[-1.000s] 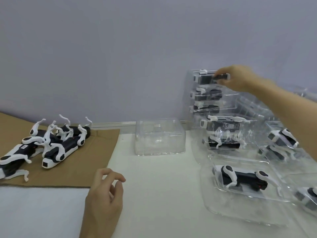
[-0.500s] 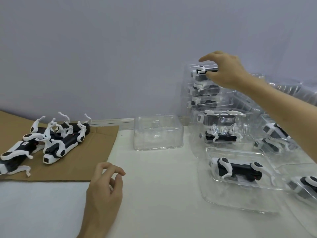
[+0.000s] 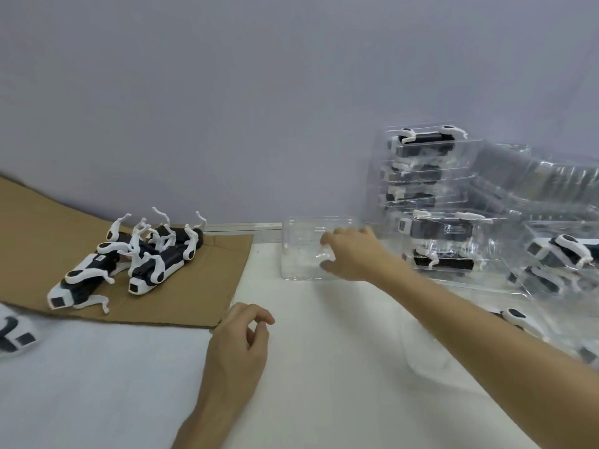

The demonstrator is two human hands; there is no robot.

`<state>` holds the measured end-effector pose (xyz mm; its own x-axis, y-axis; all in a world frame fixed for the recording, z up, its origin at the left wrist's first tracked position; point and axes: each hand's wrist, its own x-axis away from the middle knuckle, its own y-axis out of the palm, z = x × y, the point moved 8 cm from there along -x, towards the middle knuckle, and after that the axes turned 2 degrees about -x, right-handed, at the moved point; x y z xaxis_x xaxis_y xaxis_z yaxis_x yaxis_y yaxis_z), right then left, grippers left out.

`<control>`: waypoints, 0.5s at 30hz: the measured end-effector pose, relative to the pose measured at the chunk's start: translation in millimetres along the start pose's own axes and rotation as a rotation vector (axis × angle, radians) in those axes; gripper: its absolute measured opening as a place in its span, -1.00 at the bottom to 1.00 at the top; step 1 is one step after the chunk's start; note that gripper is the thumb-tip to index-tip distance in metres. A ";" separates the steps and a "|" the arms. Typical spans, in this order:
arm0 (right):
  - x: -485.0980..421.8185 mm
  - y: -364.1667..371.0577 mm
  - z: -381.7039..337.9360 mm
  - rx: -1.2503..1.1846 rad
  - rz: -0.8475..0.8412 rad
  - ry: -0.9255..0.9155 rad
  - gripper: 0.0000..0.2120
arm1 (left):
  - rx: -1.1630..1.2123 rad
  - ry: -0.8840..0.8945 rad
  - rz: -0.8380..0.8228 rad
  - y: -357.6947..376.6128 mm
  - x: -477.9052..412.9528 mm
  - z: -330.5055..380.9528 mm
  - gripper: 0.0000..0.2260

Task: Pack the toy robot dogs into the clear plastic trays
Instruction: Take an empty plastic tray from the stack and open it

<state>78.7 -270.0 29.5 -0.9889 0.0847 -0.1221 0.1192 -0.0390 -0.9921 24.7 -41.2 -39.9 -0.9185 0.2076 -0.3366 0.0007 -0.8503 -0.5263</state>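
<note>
Fetching empty clear tray (image 3: 301, 251) at 12 o'clock; right hand (image 3: 351, 254) half-curled on it, grip uncertain; left hand (image 3: 240, 348) slack, empty. Next: pull close, seat toy robot dog (image 3: 162, 267) from 9 o'clock.

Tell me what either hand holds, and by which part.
Right hand appears to grip the empty clear tray by its right end; left hand holds nothing.

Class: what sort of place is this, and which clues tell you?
Probably a packing bench: loose toy robot dogs on cardboard, a stack of filled clear trays, and the right hand at an empty tray.
</note>
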 end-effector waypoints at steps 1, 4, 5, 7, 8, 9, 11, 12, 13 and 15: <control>2.0 13.8 -3.9 0.023 0.005 0.020 -0.60 | 0.015 -0.025 -0.035 2.6 -0.3 -2.6 -0.72; 9.9 25.6 -17.2 -0.069 0.089 0.026 -0.79 | 0.077 -0.109 -0.156 10.3 -0.6 -9.1 -0.75; 13.4 25.4 -23.8 -0.137 0.083 0.000 -0.83 | 0.092 -0.120 -0.187 12.3 -0.2 -9.7 -0.77; 25.2 17.8 -37.9 -0.317 0.076 -0.043 -0.89 | 0.156 -0.124 -0.225 14.2 0.8 -6.1 -0.83; 34.3 8.9 -44.0 -0.432 0.108 -0.050 -0.89 | 0.232 -0.118 -0.229 14.1 0.6 -1.4 -0.88; 45.8 -2.2 -48.9 -0.575 0.164 -0.049 -0.88 | 0.329 -0.110 -0.227 12.7 1.0 5.5 -0.91; 72.6 -20.1 -55.6 -0.909 0.283 -0.042 -0.89 | 0.508 -0.089 -0.201 7.3 3.4 23.3 -0.76; 86.5 -22.2 -58.9 -1.069 0.306 -0.045 -0.91 | 0.575 -0.062 -0.168 3.3 5.1 31.3 -0.69; 100.5 -19.6 -63.7 -1.210 0.299 -0.055 -0.93 | 0.612 -0.020 -0.128 -1.5 7.6 39.6 -0.68; 127.4 -8.1 -72.6 -1.417 0.270 -0.073 -0.93 | 0.615 0.071 -0.081 -10.2 15.8 54.7 -0.75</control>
<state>-41.9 -186.6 20.0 -0.9195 0.1824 -0.3483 0.2429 0.9601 -0.1385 -11.5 -55.7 2.9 -0.8775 0.2971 -0.3764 -0.3153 -0.9489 -0.0140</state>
